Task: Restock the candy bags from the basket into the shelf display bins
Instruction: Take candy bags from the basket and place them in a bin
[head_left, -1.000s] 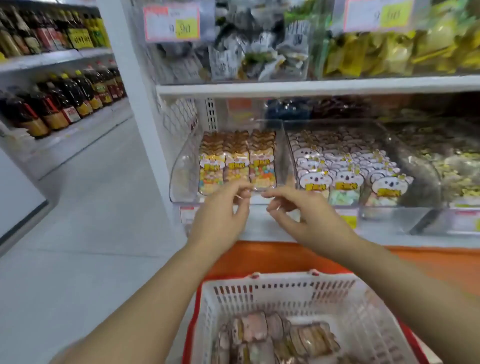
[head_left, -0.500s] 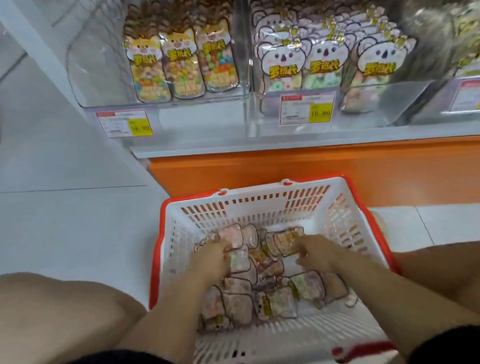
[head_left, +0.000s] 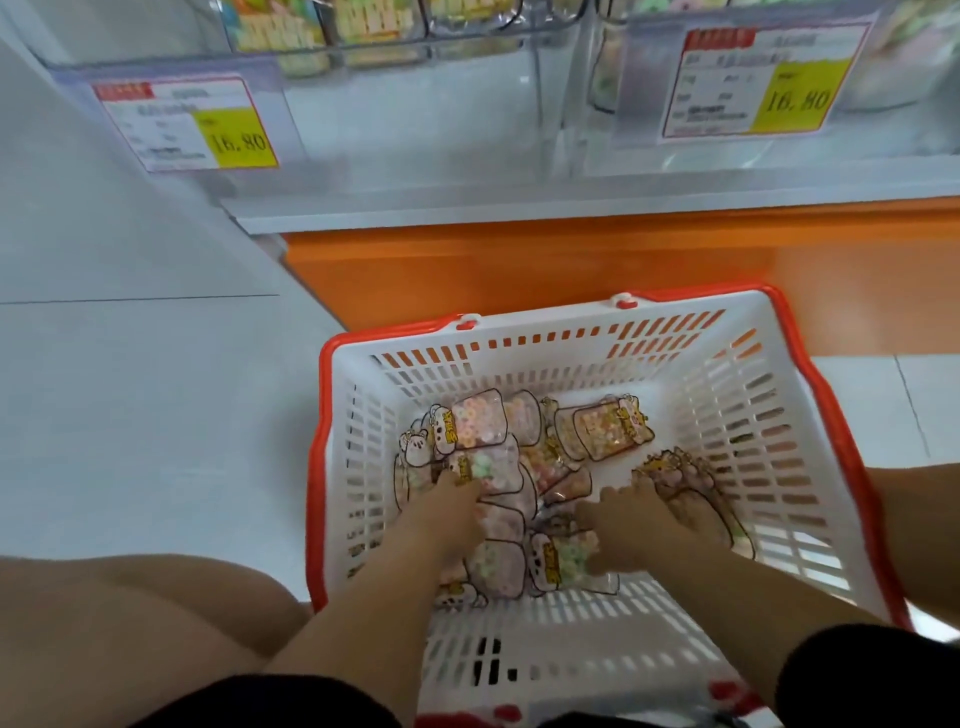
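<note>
the basket (head_left: 571, 332) sits on the floor (head_left: 130, 395), just in front of the orange shelf base (head_left: 519, 260). we find the candy bags (head_left: 478, 428) heaped on its bottom, mostly at left and centre. the left hand (head_left: 447, 514) lies on the left of the heap, fingertips down among the bags; we cannot tell whether it grips one. the right hand (head_left: 641, 525) lies on the bags at right, fingers over a brown-topped bag (head_left: 665, 462); we cannot tell whether they clamp it. above, the clear bins (head_left: 415, 109) hold more bags. a left tag (head_left: 187, 124) and a right tag (head_left: 753, 88) each read 16.80.
</note>
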